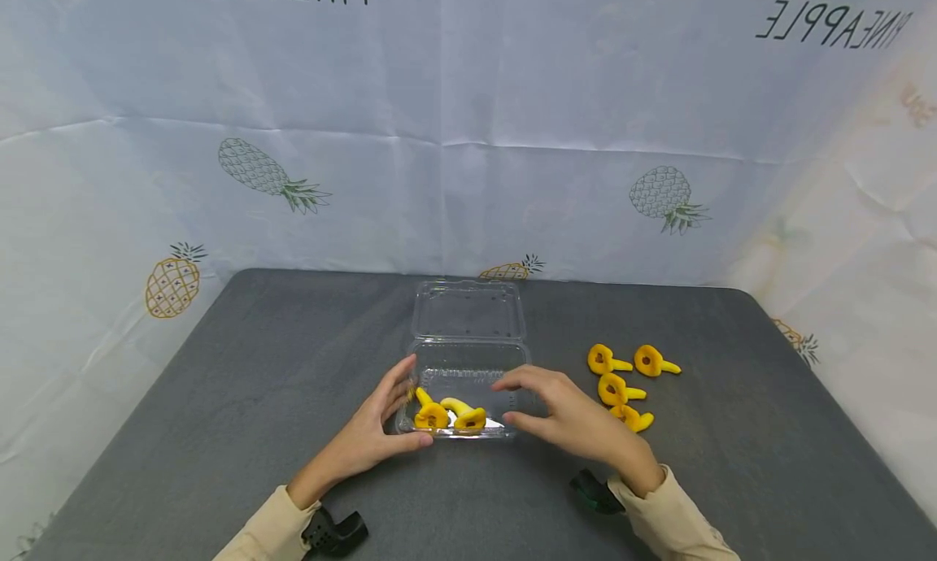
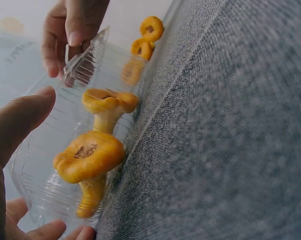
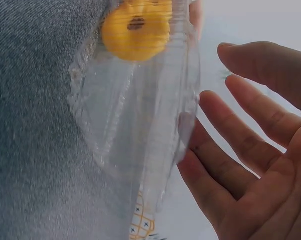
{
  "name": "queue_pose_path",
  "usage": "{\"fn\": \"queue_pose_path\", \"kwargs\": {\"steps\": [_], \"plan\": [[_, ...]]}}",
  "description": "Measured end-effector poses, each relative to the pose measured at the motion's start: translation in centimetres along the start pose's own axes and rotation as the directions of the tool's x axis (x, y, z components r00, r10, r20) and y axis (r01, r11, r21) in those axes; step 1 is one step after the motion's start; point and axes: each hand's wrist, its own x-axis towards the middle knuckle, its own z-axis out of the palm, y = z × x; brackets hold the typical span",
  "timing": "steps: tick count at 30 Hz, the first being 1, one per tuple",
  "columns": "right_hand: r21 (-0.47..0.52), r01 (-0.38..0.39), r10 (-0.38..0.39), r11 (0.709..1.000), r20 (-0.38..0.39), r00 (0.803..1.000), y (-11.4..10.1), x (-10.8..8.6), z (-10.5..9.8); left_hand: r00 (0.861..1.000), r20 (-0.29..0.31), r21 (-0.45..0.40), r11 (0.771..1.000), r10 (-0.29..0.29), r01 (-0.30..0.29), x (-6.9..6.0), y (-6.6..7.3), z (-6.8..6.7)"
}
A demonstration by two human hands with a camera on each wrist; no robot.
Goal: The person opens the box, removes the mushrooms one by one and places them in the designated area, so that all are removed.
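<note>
A clear plastic clamshell box (image 1: 468,358) stands on the table with its lid (image 1: 468,310) raised at the back. In its front left part lie two yellow mushrooms: one mushroom (image 1: 432,415) at the left and another mushroom (image 1: 469,419) beside it. My left hand (image 1: 373,419) holds the box's front left corner, thumb along the front edge and fingers at the left wall. Over the box's right side is my right hand (image 1: 567,410), its fingers spread and nothing between them. The right wrist view shows the same hand (image 3: 260,135) close to the box wall; whether it touches is unclear.
Several loose yellow mushrooms (image 1: 613,390) lie on the grey table (image 1: 293,341) to the right of the box, beyond my right hand. A white curtain (image 1: 468,203) with pineapple prints hangs behind the table's far edge.
</note>
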Motion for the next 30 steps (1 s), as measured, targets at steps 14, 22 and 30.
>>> {"fn": "queue_pose_path", "kwargs": {"steps": [14, 22, 30], "plan": [[-0.077, 0.036, -0.028, 0.996, 0.108, 0.994, 0.0, 2.5, 1.5, 1.000, 0.010, -0.010, 1.000, -0.002, 0.002, 0.0, 0.2, 0.0], [-0.079, 0.031, -0.020, 0.996, 0.145, 0.989, -0.2, 3.3, 1.9, 1.000, 0.013, -0.016, 1.000, -0.001, 0.001, 0.0, 0.4, -0.1], [-0.092, 0.063, -0.048, 0.994, 0.155, 0.987, 0.1, 3.8, 2.2, 1.000, 0.014, -0.014, 1.000, 0.006, -0.006, 0.0, 0.3, -0.1]]}}
